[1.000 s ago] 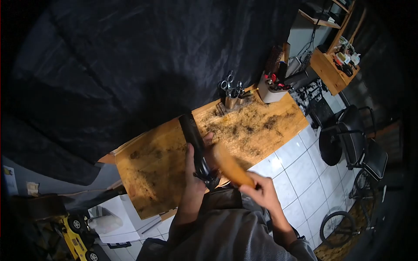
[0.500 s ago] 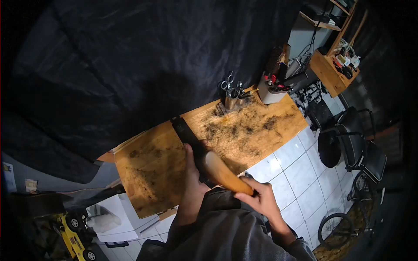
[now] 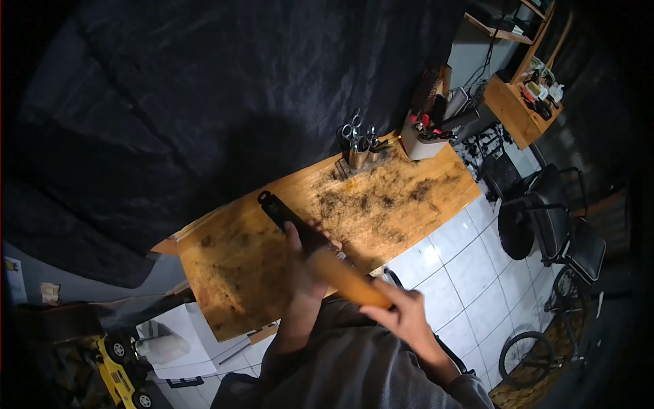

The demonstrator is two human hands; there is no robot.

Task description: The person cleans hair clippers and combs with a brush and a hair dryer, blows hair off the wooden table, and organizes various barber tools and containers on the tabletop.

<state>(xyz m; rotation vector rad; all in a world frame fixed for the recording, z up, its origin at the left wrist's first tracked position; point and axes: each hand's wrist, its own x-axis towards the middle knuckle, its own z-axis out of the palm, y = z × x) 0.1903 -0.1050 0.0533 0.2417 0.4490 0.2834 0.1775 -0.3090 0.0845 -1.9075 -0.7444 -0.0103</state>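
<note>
My left hand [image 3: 310, 273] is wrapped round what looks like a black hair clipper [image 3: 278, 211], held slanting over the wooden table. A hanging loop shows at its far end; the near end is hidden by the brush and my hand. My right hand [image 3: 405, 310] grips the near end of a wooden-handled brush [image 3: 361, 286]. The brush's far end is blurred and lies over the clipper's body, close to my left fingers. I cannot tell whether the two touch.
Dark hair clippings lie scattered over the wooden table [image 3: 272, 300]. Scissors [image 3: 353, 128] stand in a metal cup at the back edge, beside a white holder [image 3: 422, 144] with brushes and combs. A black chair [image 3: 545, 204] and a bicycle [image 3: 528, 358] are at right, a yellow toy car [image 3: 117, 375] at lower left.
The clipper has shifted slightly left and towards me, its loop end now clear of the table's back edge. The brush has swept a little left and down across it, blurred by motion.
</note>
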